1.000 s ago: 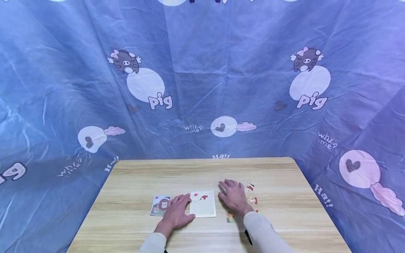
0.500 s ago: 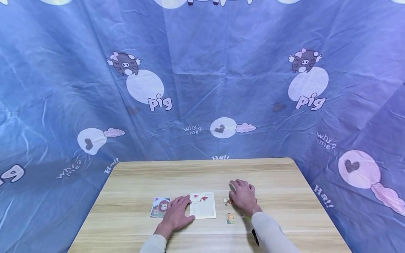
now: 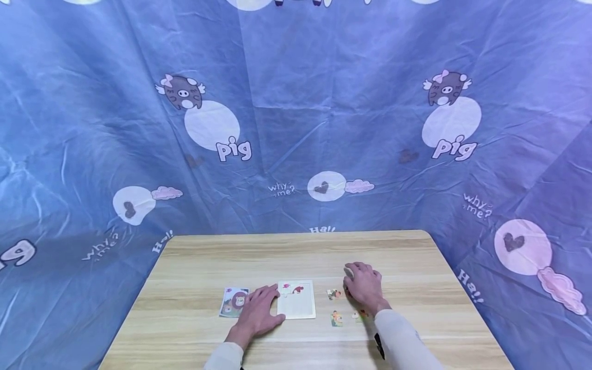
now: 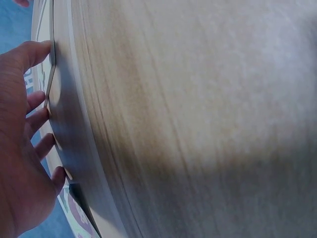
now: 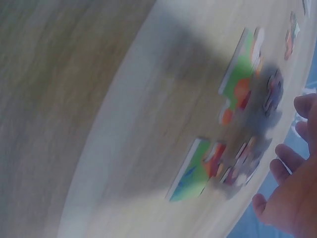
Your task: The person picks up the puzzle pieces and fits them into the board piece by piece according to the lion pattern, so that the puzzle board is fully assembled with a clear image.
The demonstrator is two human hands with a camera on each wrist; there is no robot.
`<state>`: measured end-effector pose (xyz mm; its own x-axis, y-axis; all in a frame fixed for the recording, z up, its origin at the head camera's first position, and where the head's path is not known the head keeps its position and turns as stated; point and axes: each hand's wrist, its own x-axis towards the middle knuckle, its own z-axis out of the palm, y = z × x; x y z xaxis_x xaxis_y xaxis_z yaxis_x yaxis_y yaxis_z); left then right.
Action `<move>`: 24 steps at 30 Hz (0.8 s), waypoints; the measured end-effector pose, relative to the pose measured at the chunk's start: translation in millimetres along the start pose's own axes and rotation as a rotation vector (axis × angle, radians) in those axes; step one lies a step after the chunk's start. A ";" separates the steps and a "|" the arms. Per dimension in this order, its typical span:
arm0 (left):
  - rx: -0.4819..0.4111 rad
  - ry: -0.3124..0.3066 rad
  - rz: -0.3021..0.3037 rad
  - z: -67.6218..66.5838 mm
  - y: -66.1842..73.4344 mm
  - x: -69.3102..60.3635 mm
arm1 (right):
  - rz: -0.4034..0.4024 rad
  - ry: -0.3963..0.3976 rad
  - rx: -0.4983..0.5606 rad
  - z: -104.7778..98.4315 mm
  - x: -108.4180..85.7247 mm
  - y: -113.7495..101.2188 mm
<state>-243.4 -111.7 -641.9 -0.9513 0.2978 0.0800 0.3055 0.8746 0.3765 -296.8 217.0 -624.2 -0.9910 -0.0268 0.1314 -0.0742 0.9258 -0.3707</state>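
My left hand (image 3: 257, 314) lies with spread fingers against the left edge of the white puzzle board (image 3: 297, 306), its thumb near the lower corner. Two pieces, one with pink and one with red, sit in the board's upper part. Right of the board, my right hand (image 3: 364, 285) hovers with loosely bent fingers and nothing visible in them. Near it lie a small piece (image 3: 333, 294), an orange-and-green piece (image 3: 336, 318) and another green-edged piece (image 3: 358, 315). The right wrist view shows several pieces, among them a green one (image 5: 190, 171), beside the hand (image 5: 292, 193).
A picture card with a lion (image 3: 235, 302) lies left of the board, partly behind my left hand. All this is on a light wooden table (image 3: 296, 257), with a blue patterned cloth (image 3: 287, 128) hanging behind and at both sides.
My right hand has moved to the right, away from the board. The pieces near its left side and below it show now, while those farther right are covered. My left hand has stayed put.
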 end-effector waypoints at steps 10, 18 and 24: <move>-0.001 -0.005 -0.002 -0.6 -1.6 2.1 | 0.022 0.016 0.008 -2.0 1.5 11.8; -0.016 -0.005 -0.002 -1.6 -2.5 3.0 | 0.056 0.004 -0.021 -6.4 2.5 22.1; -0.013 0.001 0.000 -1.3 -3.3 1.9 | 0.098 -0.018 -0.005 -9.2 1.6 28.8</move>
<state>-246.3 -114.5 -641.7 -0.9513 0.2973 0.0813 0.3050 0.8696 0.3884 -299.5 247.0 -626.2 -0.9953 0.0572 0.0786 0.0235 0.9261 -0.3764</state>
